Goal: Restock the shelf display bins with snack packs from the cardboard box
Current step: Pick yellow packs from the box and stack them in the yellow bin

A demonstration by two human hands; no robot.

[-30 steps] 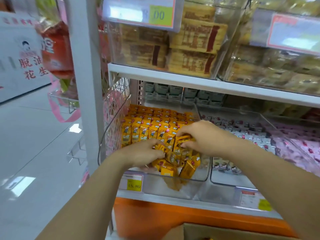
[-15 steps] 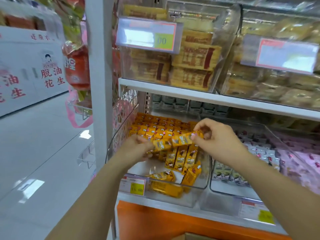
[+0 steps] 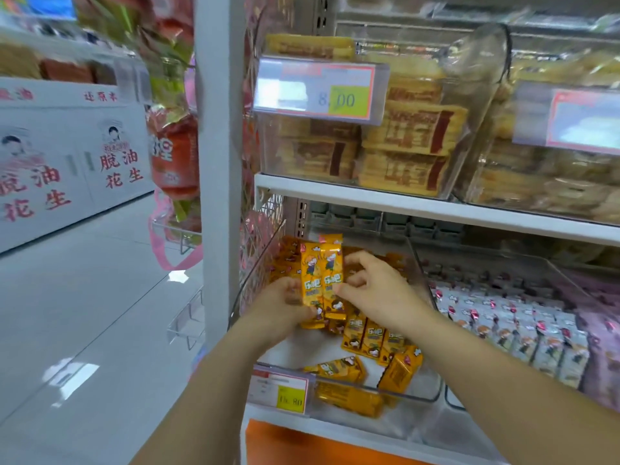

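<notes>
Two yellow snack packs (image 3: 321, 276) stand upright side by side above the clear display bin (image 3: 416, 394) on the lower shelf. My left hand (image 3: 281, 307) grips their lower left edge and my right hand (image 3: 375, 290) pinches their right edge. More yellow packs (image 3: 369, 340) stand in rows inside the bin, and a few lie loose (image 3: 342, 369) at its front. The cardboard box is out of view.
A white shelf post (image 3: 218, 162) rises left of the bin. The neighbouring bin (image 3: 523, 327) holds white and pink packs. The upper shelf (image 3: 402, 203) carries clear bins of tan packs (image 3: 412, 129) with price tags. A price label (image 3: 281, 391) hangs on the bin front. The aisle floor (image 3: 84, 313) lies left.
The packs that both hands held sideways over the bin are now turned upright and raised. The camera has tilted up and the box edge has left the view.
</notes>
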